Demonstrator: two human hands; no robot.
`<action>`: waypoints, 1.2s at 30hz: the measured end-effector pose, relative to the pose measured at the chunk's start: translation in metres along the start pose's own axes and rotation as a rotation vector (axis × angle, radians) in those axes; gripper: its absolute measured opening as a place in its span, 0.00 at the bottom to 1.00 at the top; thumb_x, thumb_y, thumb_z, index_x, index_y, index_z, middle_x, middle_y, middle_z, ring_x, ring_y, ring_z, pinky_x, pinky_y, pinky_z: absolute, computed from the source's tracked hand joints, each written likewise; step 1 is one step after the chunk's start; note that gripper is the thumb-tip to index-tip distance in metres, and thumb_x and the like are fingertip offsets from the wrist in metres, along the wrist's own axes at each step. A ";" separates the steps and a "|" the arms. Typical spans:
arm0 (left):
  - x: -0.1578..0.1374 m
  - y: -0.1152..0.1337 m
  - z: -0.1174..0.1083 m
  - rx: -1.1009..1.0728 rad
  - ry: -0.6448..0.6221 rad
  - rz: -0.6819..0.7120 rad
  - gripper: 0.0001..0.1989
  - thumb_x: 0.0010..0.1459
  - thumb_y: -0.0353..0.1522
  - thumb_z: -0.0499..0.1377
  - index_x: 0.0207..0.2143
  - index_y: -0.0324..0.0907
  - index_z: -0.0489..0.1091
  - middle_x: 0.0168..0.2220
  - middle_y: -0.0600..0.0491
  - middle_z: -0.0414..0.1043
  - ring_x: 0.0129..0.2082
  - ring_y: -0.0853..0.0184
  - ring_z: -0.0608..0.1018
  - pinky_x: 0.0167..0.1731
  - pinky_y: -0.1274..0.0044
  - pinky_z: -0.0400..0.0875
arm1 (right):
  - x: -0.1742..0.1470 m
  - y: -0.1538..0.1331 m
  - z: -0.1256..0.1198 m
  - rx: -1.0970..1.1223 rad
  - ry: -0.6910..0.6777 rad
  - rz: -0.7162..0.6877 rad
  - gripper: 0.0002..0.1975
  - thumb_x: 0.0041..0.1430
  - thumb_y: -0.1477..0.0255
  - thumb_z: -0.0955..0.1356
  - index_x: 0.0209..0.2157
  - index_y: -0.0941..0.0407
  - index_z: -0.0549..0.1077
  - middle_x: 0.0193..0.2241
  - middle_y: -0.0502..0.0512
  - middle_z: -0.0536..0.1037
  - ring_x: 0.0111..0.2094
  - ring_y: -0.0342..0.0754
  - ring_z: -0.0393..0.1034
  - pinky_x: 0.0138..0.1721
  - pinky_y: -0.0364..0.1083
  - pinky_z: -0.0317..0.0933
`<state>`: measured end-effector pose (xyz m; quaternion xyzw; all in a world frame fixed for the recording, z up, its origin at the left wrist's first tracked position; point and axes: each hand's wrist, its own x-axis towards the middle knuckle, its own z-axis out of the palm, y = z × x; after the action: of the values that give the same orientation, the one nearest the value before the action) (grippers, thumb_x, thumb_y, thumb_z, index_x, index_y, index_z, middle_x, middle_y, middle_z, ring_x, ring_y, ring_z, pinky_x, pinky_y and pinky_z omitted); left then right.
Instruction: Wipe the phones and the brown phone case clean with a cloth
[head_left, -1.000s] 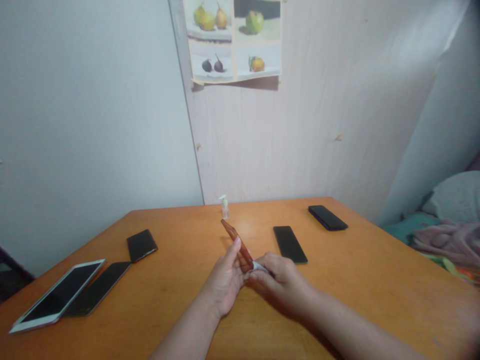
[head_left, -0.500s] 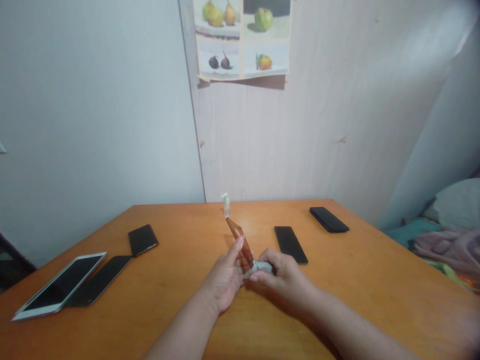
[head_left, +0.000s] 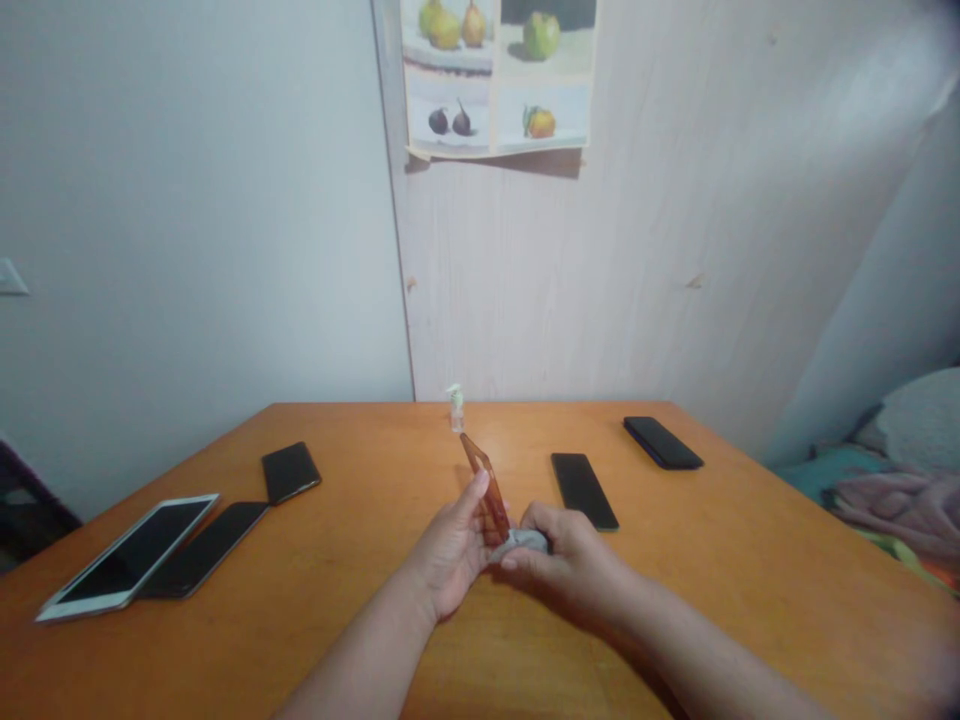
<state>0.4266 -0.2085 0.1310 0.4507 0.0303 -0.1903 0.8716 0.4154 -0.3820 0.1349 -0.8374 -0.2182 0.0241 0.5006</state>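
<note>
My left hand (head_left: pixel 455 548) is closed round a translucent reddish-brown phone case (head_left: pixel 487 487), tilted up on its edge above the table. Its thumb lies along the near side and the other fingers are behind. In my right hand (head_left: pixel 571 550) is a bunched grey cloth (head_left: pixel 527 541), pinched between thumb and fingers. The cloth touches the lower edge of the case. Just beyond my right hand a black phone (head_left: pixel 584 491) lies flat on the wooden table (head_left: pixel 375 480).
On the left lie a white tablet (head_left: pixel 127 556), a dark phone (head_left: pixel 206 550) against it and a smaller black device (head_left: pixel 291 472). A small pump bottle (head_left: pixel 457 410) stands at the back. Stacked dark devices (head_left: pixel 663 442) lie at the far right. Behind rises a wall (head_left: pixel 525 280).
My right hand and the cloth have shifted slightly along the lower edge of the case. The whole view has moved a little; the case stays in my left hand.
</note>
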 end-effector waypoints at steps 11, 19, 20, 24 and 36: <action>-0.003 0.000 0.003 0.012 -0.004 -0.019 0.26 0.52 0.52 0.63 0.35 0.36 0.72 0.32 0.48 0.74 0.26 0.68 0.75 0.26 0.78 0.68 | 0.001 -0.002 -0.006 -0.062 -0.054 -0.019 0.18 0.52 0.57 0.73 0.27 0.58 0.70 0.21 0.46 0.69 0.23 0.39 0.58 0.21 0.39 0.48; -0.003 -0.004 0.004 0.080 -0.113 -0.056 0.28 0.52 0.54 0.62 0.36 0.37 0.73 0.31 0.49 0.75 0.25 0.70 0.74 0.27 0.78 0.66 | 0.000 -0.003 -0.008 -0.029 0.009 -0.087 0.20 0.52 0.55 0.73 0.28 0.58 0.70 0.22 0.47 0.69 0.24 0.40 0.59 0.24 0.39 0.50; -0.003 -0.003 0.003 0.076 -0.094 -0.050 0.28 0.52 0.54 0.61 0.36 0.37 0.73 0.32 0.48 0.75 0.26 0.69 0.75 0.27 0.78 0.66 | 0.000 -0.003 -0.008 -0.040 -0.026 -0.079 0.19 0.52 0.56 0.73 0.28 0.58 0.70 0.22 0.47 0.69 0.24 0.40 0.59 0.23 0.39 0.50; -0.002 -0.002 0.001 0.070 -0.064 -0.034 0.29 0.52 0.54 0.61 0.36 0.36 0.73 0.33 0.46 0.76 0.27 0.68 0.76 0.28 0.78 0.66 | 0.000 -0.003 -0.008 -0.052 -0.073 -0.040 0.18 0.52 0.58 0.73 0.28 0.58 0.70 0.22 0.46 0.69 0.23 0.39 0.58 0.22 0.39 0.48; 0.000 -0.004 -0.003 0.065 -0.090 -0.025 0.27 0.53 0.54 0.61 0.36 0.36 0.72 0.34 0.46 0.76 0.29 0.66 0.77 0.29 0.77 0.68 | 0.000 -0.005 -0.007 -0.101 -0.066 -0.025 0.17 0.52 0.58 0.73 0.28 0.57 0.70 0.22 0.46 0.70 0.23 0.39 0.59 0.22 0.39 0.49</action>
<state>0.4254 -0.2087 0.1262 0.4691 -0.0097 -0.2221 0.8547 0.4155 -0.3857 0.1420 -0.8577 -0.2457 0.0344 0.4503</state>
